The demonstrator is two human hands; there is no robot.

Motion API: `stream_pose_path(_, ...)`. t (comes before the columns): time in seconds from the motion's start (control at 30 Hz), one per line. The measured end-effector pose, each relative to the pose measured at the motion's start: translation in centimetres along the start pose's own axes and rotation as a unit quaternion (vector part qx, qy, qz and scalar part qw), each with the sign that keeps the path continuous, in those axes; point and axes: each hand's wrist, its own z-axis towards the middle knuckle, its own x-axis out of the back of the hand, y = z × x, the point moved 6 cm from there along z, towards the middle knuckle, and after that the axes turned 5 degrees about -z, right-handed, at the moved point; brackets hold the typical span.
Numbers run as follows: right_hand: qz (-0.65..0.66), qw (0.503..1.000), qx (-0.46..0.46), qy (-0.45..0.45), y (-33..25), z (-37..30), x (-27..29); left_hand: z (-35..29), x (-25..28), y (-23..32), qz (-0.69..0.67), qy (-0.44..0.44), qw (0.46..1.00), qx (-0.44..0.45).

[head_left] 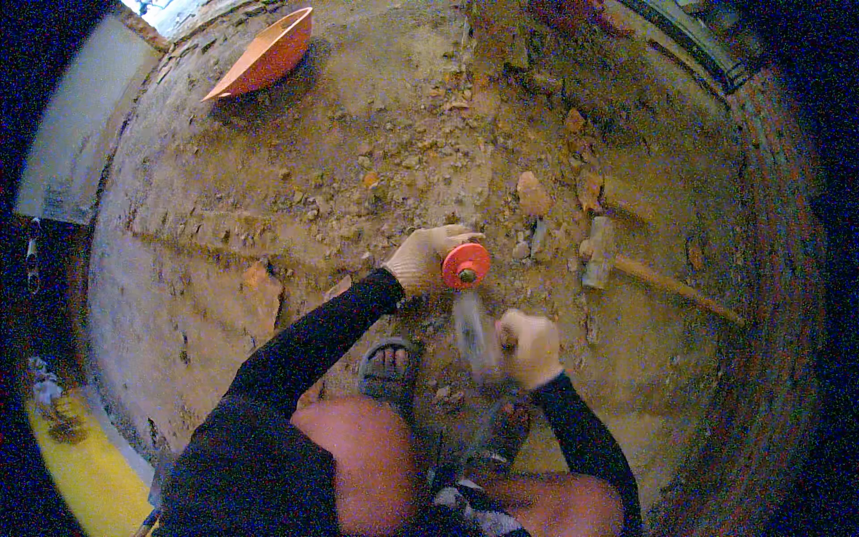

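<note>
Chisel (467, 276) near blurred hammer (474, 333)
Left hand (428, 256) is clamped round the chisel under its red guard (455, 259); right hand (533, 347) clenches the hammer; sledgehammer (601, 252) lies right of the chisel.

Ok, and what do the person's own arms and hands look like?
Both arms wear long black fabric sleeves reaching the wrists. The left hand and right hand appear to wear pale cream knit gloves. The picture is too grainy to show any markings.

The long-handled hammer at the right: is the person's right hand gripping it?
No, the hammer lies on the dirt, apart from the right hand.
</note>
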Motion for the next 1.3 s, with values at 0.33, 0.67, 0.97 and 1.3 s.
stream_pose_path(0.33, -0.147, 0.989, -0.02, 0.022, 1.5, 0.9, -0.3, 0.0, 0.0, -0.8, 0.007, -0.028, 1.0, -0.006)
stream_pose_path(0.67, 0.027, 0.999, -0.024, -0.012, 1.3, -4.6, -2.2, -1.2, -0.9, -1.2, -0.005, -0.026, 1.0, 0.012)
stream_pose_path(0.97, -0.011, 0.991, -0.113, -0.072, 3.6, -7.6, -3.5, -1.9, -1.2, 0.3, -0.062, -0.004, 0.998, -0.011)
stream_pose_path(1.3, 0.114, 0.992, -0.037, -0.03, 0.8, -5.6, -0.7, 0.1, 0.7, 0.5, -0.065, 0.002, 0.998, 0.008)
